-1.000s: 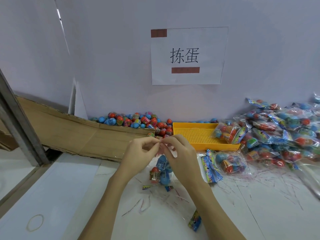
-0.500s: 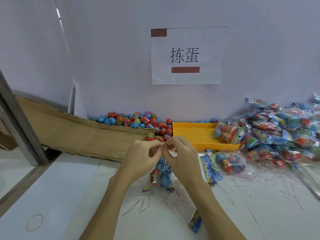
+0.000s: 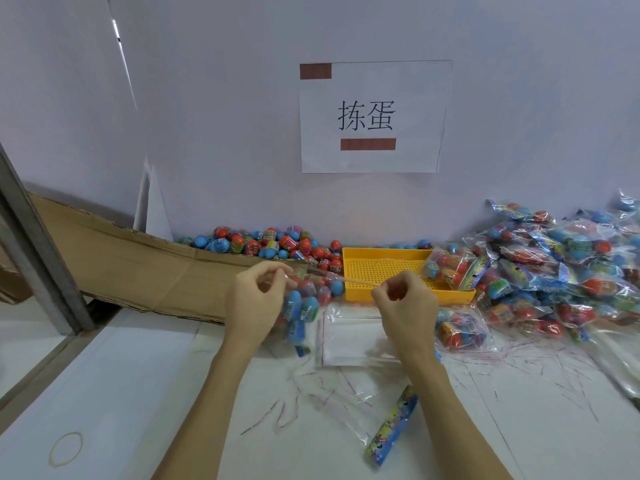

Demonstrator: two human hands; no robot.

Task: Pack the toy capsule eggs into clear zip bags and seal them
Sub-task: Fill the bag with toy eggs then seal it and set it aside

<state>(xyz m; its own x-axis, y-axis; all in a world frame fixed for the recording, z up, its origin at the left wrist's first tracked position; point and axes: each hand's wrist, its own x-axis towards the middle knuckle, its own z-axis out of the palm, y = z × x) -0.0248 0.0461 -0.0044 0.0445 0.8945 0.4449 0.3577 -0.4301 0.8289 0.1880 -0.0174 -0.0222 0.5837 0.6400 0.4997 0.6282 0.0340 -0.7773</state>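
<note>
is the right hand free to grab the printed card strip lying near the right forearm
Probably not yet: the right hand is pinching a thin strip pulled from the bag of eggs that the left hand holds. Nothing covers the card strip.

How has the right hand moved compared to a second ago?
Yes. The right hand has pulled rightward away from the left hand; it now sits in front of the yellow tray, pinching a thin strip.

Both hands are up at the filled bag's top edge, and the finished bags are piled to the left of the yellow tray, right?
Not quite. The head view shows the finished bags piled to the right of the yellow tray, not the left. Both the left hand and right hand are at the filled bag.
</note>
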